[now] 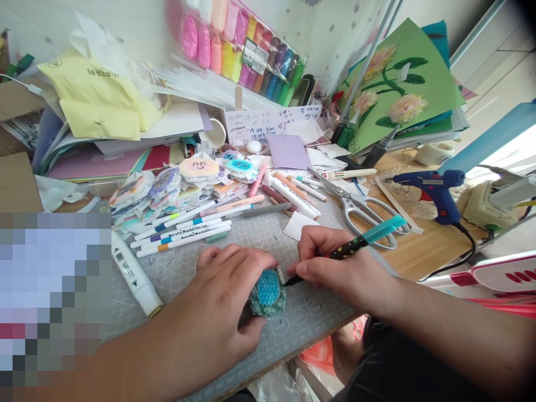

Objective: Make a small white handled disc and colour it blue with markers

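Observation:
Between the thumb and fingers of my left hand [228,296] is a small oval craft piece [268,290], teal with a bright blue bumpy middle. It is held just over the grey cutting mat [184,279]. My right hand [335,265] grips a pen [347,248] with a black, yellow-flecked barrel and a turquoise end. The pen's dark tip points left and meets the piece's right edge; whether it touches I cannot tell. A small white textured square [300,225] lies just beyond my right hand.
Several acrylic markers [188,234] lie past my left hand, with a thick white marker [136,276] beside that forearm. Piled puffy decorated pieces [199,167] sit behind. Metal scissors [355,206] and a blue glue gun [439,187] with a cord are at right. Bagged coloured clay [247,50] stands at the back.

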`<state>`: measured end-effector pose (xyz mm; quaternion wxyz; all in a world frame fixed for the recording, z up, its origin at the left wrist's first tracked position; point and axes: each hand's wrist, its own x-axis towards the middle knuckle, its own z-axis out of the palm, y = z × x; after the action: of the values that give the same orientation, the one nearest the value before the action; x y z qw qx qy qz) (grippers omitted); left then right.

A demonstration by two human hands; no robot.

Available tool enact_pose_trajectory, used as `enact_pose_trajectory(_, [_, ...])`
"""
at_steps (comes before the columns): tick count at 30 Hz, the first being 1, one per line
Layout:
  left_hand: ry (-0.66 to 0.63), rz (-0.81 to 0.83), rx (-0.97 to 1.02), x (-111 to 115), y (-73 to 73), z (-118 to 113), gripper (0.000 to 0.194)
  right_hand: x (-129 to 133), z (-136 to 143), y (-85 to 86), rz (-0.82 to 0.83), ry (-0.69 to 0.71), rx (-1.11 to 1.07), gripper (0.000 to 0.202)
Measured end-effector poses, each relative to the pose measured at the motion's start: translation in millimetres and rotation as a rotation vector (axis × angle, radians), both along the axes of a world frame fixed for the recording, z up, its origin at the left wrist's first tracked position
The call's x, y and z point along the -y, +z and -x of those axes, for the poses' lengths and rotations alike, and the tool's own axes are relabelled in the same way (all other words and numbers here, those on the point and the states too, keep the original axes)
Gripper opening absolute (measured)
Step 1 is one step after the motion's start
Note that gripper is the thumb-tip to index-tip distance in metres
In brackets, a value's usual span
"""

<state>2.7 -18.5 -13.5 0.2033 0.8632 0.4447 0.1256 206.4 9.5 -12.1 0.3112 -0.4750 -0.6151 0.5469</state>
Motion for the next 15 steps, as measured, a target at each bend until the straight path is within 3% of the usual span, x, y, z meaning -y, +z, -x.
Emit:
enact_pose_trajectory(3, [0.018, -0.005, 0.008, 0.7, -1.9, 1.0, 0.049, -0.8, -0.4, 0.2, -0.043, -0.049, -0.016, 0.019])
enact_pose_trajectory(7, [0.008, -0.006, 0.024, 0.7, -3.7, 1.5, 0.050, -1.2, -0.7, 1.4, 0.016, 0.003, -0.012, 0.021])
enact_pose_trajectory(15, [0.023, -0.018, 0.006, 0.6, -2.1, 0.2, 0.049, 0.1, -0.2, 2.3, 0.010, -0.024, -0.048, 0.020])
